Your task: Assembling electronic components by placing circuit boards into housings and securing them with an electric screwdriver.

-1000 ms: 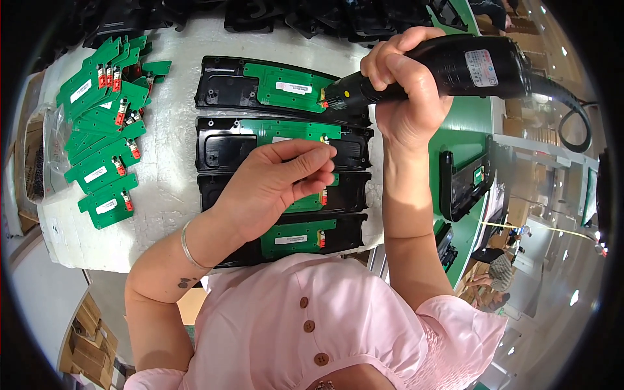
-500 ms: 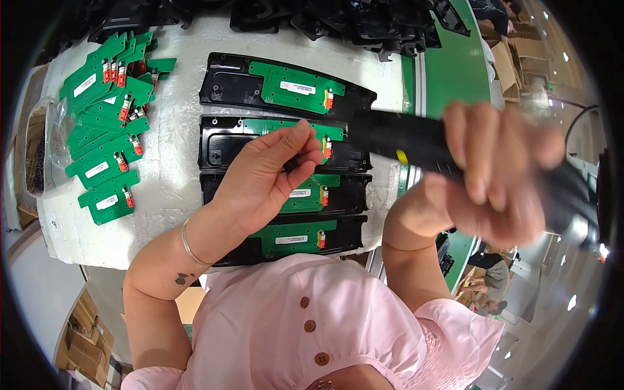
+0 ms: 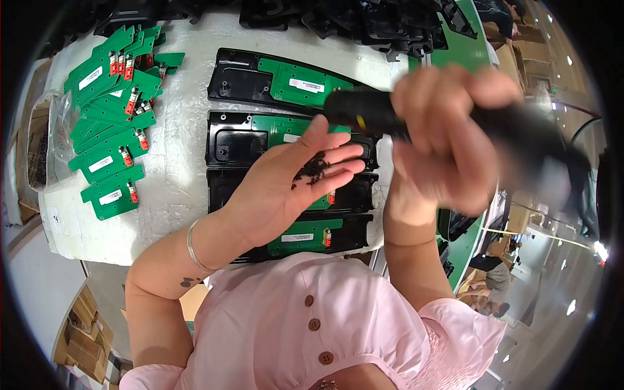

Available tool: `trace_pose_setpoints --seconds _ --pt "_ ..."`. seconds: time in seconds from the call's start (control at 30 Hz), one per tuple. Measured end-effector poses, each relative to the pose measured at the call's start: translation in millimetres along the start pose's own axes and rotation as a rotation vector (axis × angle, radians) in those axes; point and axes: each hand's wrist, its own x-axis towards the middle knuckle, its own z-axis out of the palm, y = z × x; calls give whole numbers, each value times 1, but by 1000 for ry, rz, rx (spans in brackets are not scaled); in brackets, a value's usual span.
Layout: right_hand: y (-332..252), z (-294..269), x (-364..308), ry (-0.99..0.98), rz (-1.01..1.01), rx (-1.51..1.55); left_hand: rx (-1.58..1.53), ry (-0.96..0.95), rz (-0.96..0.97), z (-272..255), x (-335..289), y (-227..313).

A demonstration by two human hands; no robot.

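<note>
in the head view, a column of four black panels (image 3: 238,144) lies on the white-covered tabletop (image 3: 175,218), inner faces up, probably so that each can be reached without turning it. over the middle of the column, the left hand (image 3: 270,179) is palm up, fingers loosely spread and a little curled, cupping small dark bits (image 3: 315,170), perhaps screws; the hollow likely stops them rolling off and keeps them near the panels. the right hand (image 3: 448,143), blurred, is at the column's right, its fingers wrapped round a black power tool (image 3: 370,110), a grip that would steady the heavy body. the tool's nose points left over the column's upper right part, near the left thumb; whether it touches a panel, i cannot tell. left of the column, loose green boards (image 3: 104,120) overlap in a fanned pile, maybe to make single ones easy to lift. above the column is a heap of black parts (image 3: 364,26). counted: four panels, four fitted green boards (image 3: 302,239), one to each panel, and one tool; the loose boards, heaped parts and dark bits cannot be counted surely.
</note>
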Motion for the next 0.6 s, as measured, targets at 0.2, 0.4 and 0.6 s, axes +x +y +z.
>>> trace_pose_setpoints --seconds 0.2,0.4,0.6 --pt "33 -8 14 211 149 -22 229 -168 6 -3 2 3" --pt "37 -7 15 191 164 -32 340 -161 -58 -5 -3 2" --pt "42 -11 19 110 170 -1 408 -174 -11 -8 0 3"
